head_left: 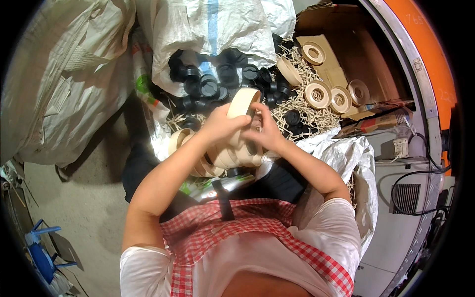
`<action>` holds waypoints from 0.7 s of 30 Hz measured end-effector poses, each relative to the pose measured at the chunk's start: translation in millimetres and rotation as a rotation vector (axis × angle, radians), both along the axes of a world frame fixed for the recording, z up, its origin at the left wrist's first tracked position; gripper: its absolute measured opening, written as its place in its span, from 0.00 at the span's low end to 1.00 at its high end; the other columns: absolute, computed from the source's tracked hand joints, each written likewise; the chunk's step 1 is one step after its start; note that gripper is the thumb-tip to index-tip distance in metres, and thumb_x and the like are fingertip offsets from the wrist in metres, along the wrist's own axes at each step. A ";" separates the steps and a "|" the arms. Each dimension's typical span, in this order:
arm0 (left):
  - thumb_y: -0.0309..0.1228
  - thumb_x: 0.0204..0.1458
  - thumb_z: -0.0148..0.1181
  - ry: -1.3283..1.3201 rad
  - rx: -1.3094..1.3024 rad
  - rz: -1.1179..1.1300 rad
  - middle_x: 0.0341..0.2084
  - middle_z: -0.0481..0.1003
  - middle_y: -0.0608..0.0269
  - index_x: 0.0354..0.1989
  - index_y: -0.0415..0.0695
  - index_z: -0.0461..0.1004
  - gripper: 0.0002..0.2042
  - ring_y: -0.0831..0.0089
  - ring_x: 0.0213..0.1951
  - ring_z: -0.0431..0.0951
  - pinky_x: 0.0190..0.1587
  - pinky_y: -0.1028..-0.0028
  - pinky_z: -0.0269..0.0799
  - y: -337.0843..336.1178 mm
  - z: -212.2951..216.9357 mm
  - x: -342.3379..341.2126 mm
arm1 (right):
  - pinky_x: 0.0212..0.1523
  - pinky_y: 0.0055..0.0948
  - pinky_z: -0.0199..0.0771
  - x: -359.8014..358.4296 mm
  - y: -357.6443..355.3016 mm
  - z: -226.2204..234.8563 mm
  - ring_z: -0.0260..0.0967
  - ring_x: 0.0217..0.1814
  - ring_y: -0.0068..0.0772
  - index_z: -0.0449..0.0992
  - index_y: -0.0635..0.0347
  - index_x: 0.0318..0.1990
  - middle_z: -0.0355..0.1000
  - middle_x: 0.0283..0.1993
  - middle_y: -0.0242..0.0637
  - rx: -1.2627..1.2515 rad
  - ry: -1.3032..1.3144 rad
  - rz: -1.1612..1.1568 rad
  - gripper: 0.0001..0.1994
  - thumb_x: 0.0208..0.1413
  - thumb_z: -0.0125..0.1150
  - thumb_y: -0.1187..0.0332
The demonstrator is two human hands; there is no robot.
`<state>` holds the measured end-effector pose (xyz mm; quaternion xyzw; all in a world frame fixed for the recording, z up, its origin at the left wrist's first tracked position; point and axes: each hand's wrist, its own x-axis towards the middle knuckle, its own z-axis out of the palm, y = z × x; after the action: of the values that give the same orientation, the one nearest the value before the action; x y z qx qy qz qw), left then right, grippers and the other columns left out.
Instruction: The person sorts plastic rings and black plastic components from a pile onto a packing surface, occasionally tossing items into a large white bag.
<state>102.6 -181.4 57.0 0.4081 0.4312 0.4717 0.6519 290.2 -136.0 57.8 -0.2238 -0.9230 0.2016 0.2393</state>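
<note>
My left hand is closed round a thick cream plastic ring, held tilted up above my lap. From the other side my right hand bends its fingers against the ring's open side. A dark patch shows between the ring and those fingers; I cannot tell whether it is a separate part. Below both hands, more cream rings lie heaped in my lap. Just beyond the hands is a pile of black round plastic caps, partly under a white woven sack.
Small beige plastic sticks spread to the right, with several cream rings by an open cardboard box. A big filled sack stands at left. A blue stool is at lower left; a black cable hangs at right.
</note>
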 end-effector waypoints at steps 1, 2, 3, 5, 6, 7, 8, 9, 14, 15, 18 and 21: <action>0.33 0.47 0.62 -0.012 0.029 -0.008 0.38 0.74 0.63 0.47 0.38 0.70 0.19 0.78 0.37 0.73 0.40 0.77 0.70 -2.0 4.6 0.6 | 0.48 0.43 0.69 -3.2 0.8 0.0 0.62 0.54 0.48 0.55 0.57 0.56 0.57 0.54 0.49 -0.645 0.148 -0.208 0.29 0.48 0.61 0.65; 0.33 0.47 0.62 -0.011 0.030 -0.008 0.38 0.74 0.63 0.47 0.38 0.70 0.19 0.78 0.37 0.73 0.40 0.77 0.70 -0.9 2.0 3.1 | 0.44 0.39 0.74 -5.0 2.9 0.2 0.66 0.50 0.46 0.48 0.57 0.59 0.57 0.55 0.50 -1.290 0.296 -0.415 0.33 0.50 0.60 0.63; 0.33 0.47 0.62 0.004 0.065 0.036 0.37 0.74 0.63 0.46 0.37 0.70 0.19 0.78 0.37 0.73 0.39 0.77 0.69 0.1 1.2 4.7 | 0.44 0.31 0.75 -5.4 9.8 3.8 0.66 0.51 0.41 0.35 0.58 0.64 0.53 0.59 0.49 -1.505 0.310 -0.425 0.43 0.52 0.60 0.56; 0.33 0.47 0.61 0.021 0.100 0.083 0.37 0.74 0.63 0.46 0.37 0.70 0.19 0.79 0.36 0.73 0.39 0.78 0.69 -0.8 0.3 4.4 | 0.44 0.32 0.75 -7.7 5.2 9.9 0.66 0.52 0.40 0.34 0.57 0.64 0.52 0.60 0.49 -1.330 0.241 -0.409 0.43 0.51 0.61 0.58; 0.32 0.47 0.61 0.081 0.086 0.068 0.36 0.74 0.63 0.46 0.37 0.70 0.18 0.78 0.36 0.73 0.39 0.78 0.70 -3.7 10.1 4.7 | 0.45 0.32 0.75 -7.3 2.2 14.4 0.66 0.52 0.40 0.34 0.56 0.65 0.52 0.60 0.49 -1.152 0.174 -0.401 0.44 0.51 0.62 0.59; 0.32 0.48 0.60 0.140 0.072 0.053 0.36 0.75 0.63 0.45 0.37 0.71 0.17 0.78 0.36 0.73 0.39 0.77 0.70 -4.8 15.3 5.3 | 0.48 0.35 0.72 -3.1 3.4 4.2 0.61 0.57 0.40 0.40 0.56 0.64 0.50 0.61 0.50 -1.024 0.178 -0.304 0.45 0.45 0.67 0.63; 0.32 0.48 0.60 0.138 0.074 0.050 0.36 0.75 0.63 0.45 0.37 0.71 0.17 0.78 0.36 0.73 0.39 0.77 0.70 -1.3 7.2 8.0 | 0.48 0.35 0.72 0.4 2.3 -4.6 0.61 0.57 0.40 0.40 0.56 0.64 0.50 0.61 0.50 -1.022 0.178 -0.308 0.45 0.45 0.67 0.63; 0.32 0.48 0.60 0.166 0.086 0.104 0.35 0.75 0.63 0.45 0.36 0.71 0.17 0.78 0.36 0.73 0.39 0.77 0.70 1.5 0.6 8.0 | 0.51 0.40 0.69 -4.2 -2.0 -6.8 0.60 0.57 0.45 0.46 0.58 0.61 0.53 0.58 0.50 -0.687 0.102 -0.258 0.41 0.42 0.66 0.68; 0.34 0.51 0.57 -0.160 -0.200 0.116 0.35 0.75 0.60 0.42 0.34 0.72 0.16 0.75 0.34 0.75 0.36 0.76 0.73 1.3 -0.9 9.1 | 0.54 0.49 0.60 11.3 13.0 -20.6 0.58 0.54 0.55 0.66 0.52 0.49 0.57 0.54 0.49 0.311 0.076 0.198 0.28 0.34 0.65 0.75; 0.34 0.51 0.57 -0.159 -0.201 0.118 0.35 0.75 0.60 0.42 0.34 0.72 0.16 0.75 0.34 0.75 0.36 0.76 0.73 1.3 -1.2 8.0 | 0.52 0.48 0.61 11.4 11.9 -21.2 0.59 0.52 0.53 0.69 0.50 0.45 0.58 0.53 0.48 0.313 0.077 0.193 0.24 0.35 0.65 0.73; 0.37 0.51 0.57 -0.153 -0.227 0.089 0.34 0.75 0.58 0.42 0.34 0.72 0.17 0.73 0.33 0.76 0.34 0.75 0.74 4.6 -1.5 2.0 | 0.52 0.46 0.61 11.3 15.9 -21.2 0.60 0.52 0.53 0.69 0.50 0.45 0.59 0.52 0.48 0.366 0.124 0.240 0.24 0.34 0.66 0.72; 0.38 0.51 0.57 -0.200 -0.400 0.142 0.34 0.75 0.58 0.43 0.34 0.71 0.19 0.73 0.33 0.76 0.34 0.76 0.74 7.9 -1.4 -3.8 | 0.52 0.47 0.62 13.5 22.2 -13.5 0.58 0.54 0.52 0.68 0.51 0.46 0.59 0.52 0.47 0.446 0.074 0.286 0.25 0.36 0.67 0.71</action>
<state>98.8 -173.4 55.6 0.1907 0.4768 0.4595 0.7246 303.6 -113.8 44.3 -0.0253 -0.9575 0.0332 0.2854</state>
